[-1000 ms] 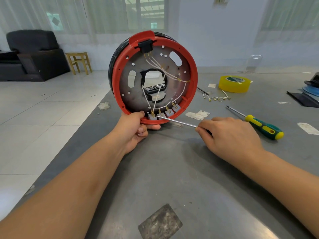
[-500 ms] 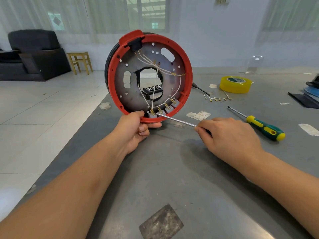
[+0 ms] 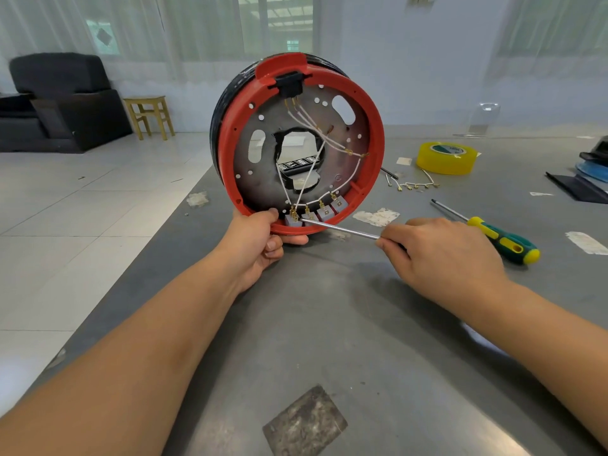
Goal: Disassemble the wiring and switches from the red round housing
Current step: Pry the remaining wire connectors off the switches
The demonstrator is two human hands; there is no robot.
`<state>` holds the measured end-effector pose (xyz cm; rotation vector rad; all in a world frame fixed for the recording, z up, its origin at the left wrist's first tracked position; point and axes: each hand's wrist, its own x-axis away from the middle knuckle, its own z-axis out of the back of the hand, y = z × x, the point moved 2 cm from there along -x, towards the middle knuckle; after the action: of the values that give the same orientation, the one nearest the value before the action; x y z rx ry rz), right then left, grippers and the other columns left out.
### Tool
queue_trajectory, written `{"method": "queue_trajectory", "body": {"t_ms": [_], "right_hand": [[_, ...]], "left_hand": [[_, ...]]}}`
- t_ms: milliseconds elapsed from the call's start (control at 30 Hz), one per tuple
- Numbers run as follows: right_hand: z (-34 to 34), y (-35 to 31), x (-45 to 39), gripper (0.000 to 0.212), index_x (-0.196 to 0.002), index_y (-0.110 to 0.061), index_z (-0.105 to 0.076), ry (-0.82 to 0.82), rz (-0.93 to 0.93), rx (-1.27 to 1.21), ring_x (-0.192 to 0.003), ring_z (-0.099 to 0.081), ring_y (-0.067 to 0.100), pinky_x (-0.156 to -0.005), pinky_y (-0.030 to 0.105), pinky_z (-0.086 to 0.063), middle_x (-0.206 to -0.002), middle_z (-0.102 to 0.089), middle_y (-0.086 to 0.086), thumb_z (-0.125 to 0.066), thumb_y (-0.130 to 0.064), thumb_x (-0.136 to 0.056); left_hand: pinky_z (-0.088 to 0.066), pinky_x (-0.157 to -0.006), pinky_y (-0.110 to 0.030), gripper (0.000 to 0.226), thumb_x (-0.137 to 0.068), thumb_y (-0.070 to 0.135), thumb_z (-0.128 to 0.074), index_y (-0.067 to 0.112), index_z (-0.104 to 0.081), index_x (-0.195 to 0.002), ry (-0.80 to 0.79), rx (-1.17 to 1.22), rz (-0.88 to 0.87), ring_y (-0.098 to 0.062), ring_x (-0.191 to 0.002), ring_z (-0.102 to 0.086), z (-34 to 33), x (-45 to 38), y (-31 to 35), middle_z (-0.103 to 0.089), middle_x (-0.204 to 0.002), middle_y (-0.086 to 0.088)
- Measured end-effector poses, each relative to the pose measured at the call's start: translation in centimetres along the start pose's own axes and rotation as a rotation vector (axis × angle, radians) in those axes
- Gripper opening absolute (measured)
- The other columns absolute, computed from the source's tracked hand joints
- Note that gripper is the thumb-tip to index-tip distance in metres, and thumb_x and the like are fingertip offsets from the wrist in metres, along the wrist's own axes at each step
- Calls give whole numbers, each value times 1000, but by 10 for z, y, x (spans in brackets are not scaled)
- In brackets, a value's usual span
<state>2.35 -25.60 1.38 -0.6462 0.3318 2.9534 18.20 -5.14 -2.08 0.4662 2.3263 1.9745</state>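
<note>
Fingers of the right hand point(image 3: 447, 258) curl round a tool handle hidden in the palm; only its thin metal shaft point(image 3: 339, 228) shows, running up-left to the leftmost of four grey switches point(image 3: 316, 213) low in the frame's centre. The tip sits at that switch's brass terminal, where white wires point(image 3: 306, 179) join; the left hand point(image 3: 260, 238) grips the bottom rim of the red round housing point(image 3: 375, 139), which stands on edge on the grey table point(image 3: 362, 340). The step seems to be prying the connector off — best done with short, gentle levering close to the terminal; the left thumb lies just beside the tip, so a slip could jab it.
</note>
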Motion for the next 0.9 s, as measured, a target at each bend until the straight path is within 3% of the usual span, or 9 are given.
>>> {"method": "queue_trajectory", "body": {"t_ms": [233,467,567,700,800,900], "right_hand": [[-9,-1,3,43,-111,-36,-65,-7,-42,-102,-82,-65,23,-58,34,-53,-91,-64,-11,-29,-57,-103],[-13,-5,3,39,-108,-36,-64,-17,-72,-153,-83,-63,23,-60,35,-53,-91,-64,-11,-32,-57,-104],[-14,-6,2,39,-106,-36,-64,-30,-78,-189,-84,-63,23,-64,38,-55,-93,-66,-11,-32,-58,-104],[-16,-6,2,38,-105,-36,-63,-28,-75,-217,-84,-63,23,-64,38,-55,-93,-66,-12,-33,-58,-104],[-17,-5,1,38,-103,-36,-64,2,-63,-194,-78,-60,21,-53,29,-43,-88,-65,-11,-32,-58,-103],[-15,-2,0,39,-101,-37,-65,29,-34,-155,-73,-60,18,-48,25,-37,-83,-63,-12,-32,-58,-101]], "left_hand": [[-30,-36,-19,28,-112,15,-38,0,-42,-136,-1,52,19,-8,-31,-31,1,0,0,-75,-88,-35],[-30,-36,-19,9,-112,14,-36,8,-41,-115,-13,126,56,-8,-31,-29,2,-1,0,-74,-91,-36],[-30,-36,-19,11,-112,15,-37,6,-42,-109,-23,139,59,-8,-31,-28,2,0,0,-74,-92,-36],[-30,-36,-19,21,-112,16,-36,-1,-45,-121,-16,134,59,-7,-31,-28,2,-1,0,-74,-92,-37],[-32,-36,-19,35,-112,16,-36,-8,-43,-136,-9,127,60,-7,-31,-30,4,-4,-2,-74,-93,-36],[-33,-37,-19,30,-113,17,-37,-5,-44,-132,-10,123,57,-7,-32,-32,3,-3,-2,-75,-92,-35]]}}
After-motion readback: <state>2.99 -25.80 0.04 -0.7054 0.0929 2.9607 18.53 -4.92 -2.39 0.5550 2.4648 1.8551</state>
